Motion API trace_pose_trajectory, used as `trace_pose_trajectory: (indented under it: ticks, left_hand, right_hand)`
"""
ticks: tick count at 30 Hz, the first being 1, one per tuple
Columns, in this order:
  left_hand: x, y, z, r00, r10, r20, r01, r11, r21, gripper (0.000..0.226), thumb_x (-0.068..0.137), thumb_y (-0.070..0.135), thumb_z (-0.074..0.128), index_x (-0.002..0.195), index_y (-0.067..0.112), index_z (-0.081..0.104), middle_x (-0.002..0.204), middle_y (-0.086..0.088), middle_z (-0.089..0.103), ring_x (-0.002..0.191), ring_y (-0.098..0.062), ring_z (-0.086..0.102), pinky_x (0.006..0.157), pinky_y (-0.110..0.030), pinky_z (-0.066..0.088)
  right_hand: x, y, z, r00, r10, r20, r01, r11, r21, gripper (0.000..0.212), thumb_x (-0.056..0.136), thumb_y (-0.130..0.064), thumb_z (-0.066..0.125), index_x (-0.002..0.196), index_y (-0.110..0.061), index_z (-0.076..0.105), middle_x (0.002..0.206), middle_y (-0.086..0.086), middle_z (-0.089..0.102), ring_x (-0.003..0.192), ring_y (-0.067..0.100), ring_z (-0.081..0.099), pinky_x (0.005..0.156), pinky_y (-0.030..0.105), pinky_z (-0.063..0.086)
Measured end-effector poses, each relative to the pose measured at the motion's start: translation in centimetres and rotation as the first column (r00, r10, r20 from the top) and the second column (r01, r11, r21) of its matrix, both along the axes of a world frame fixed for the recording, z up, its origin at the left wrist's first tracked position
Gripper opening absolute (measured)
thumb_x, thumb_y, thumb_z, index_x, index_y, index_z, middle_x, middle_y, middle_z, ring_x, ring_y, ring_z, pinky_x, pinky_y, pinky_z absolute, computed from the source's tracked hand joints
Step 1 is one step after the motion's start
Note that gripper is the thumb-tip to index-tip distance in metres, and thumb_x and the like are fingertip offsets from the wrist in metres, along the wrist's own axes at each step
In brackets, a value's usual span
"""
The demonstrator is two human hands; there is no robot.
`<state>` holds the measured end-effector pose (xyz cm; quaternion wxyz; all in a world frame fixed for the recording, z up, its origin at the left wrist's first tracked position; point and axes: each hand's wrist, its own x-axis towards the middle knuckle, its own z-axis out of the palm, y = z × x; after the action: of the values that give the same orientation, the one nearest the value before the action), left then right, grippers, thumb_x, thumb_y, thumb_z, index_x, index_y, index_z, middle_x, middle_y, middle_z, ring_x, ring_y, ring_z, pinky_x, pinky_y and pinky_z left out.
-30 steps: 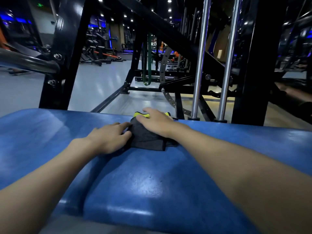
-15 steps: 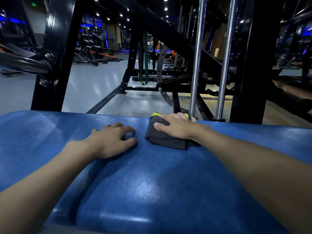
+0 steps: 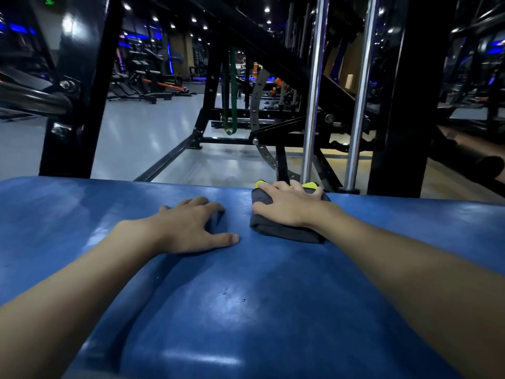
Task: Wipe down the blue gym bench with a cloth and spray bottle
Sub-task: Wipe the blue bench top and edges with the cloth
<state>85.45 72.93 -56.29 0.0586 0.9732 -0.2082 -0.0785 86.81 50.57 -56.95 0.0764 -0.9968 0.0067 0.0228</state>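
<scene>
The blue gym bench (image 3: 246,310) fills the lower half of the head view. A folded dark grey cloth (image 3: 284,232) with a yellow edge lies near the bench's far edge. My right hand (image 3: 289,207) presses flat on top of the cloth, fingers spread over it. My left hand (image 3: 191,228) rests flat on the bare pad a short way left of the cloth, fingers spread, not touching it. No spray bottle is in view.
Just beyond the bench stand a black machine frame (image 3: 79,86), two chrome guide rods (image 3: 314,91) and a thick black post (image 3: 401,99). A green band (image 3: 231,88) hangs from the frame. Grey gym floor (image 3: 142,143) lies behind.
My right hand has slid the cloth to the right along the far edge of the bench. My left hand let go of the cloth and stays flat on the pad.
</scene>
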Motion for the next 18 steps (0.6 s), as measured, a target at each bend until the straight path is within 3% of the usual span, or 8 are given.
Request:
trace_pose_trajectory:
  ticks: [7,18]
  left_hand:
    - [-0.6,-3.1,-0.2,0.996,-0.092,0.007,0.092,0.996,-0.014,0.101,0.057,0.095,0.020,0.145,0.049,0.035,0.150,0.017,0.035,0.142,-0.011,0.031,0.113,-0.056,0.027]
    - [-2.1,-9.2,-0.3,0.984,-0.180,0.003,0.180,0.983,-0.029,0.094,0.059,0.094,0.018,0.143,0.055,0.035,0.153,0.013,0.033,0.143,-0.011,0.031,0.114,-0.052,0.027]
  right_hand:
    - [-2.0,-5.2,0.0,0.999,-0.039,-0.009,0.039,0.999,0.025,0.057,0.088,-0.063,0.032,0.144,-0.057,0.022,0.161,-0.012,0.018,0.151,0.027,0.002,0.105,0.078,0.005]
    - [-5.1,-12.1,-0.1,0.991,-0.135,0.008,0.135,0.991,0.009,0.060,0.089,-0.064,0.030,0.147,-0.057,0.018,0.163,-0.013,0.014,0.152,0.025,0.001,0.106,0.077,0.004]
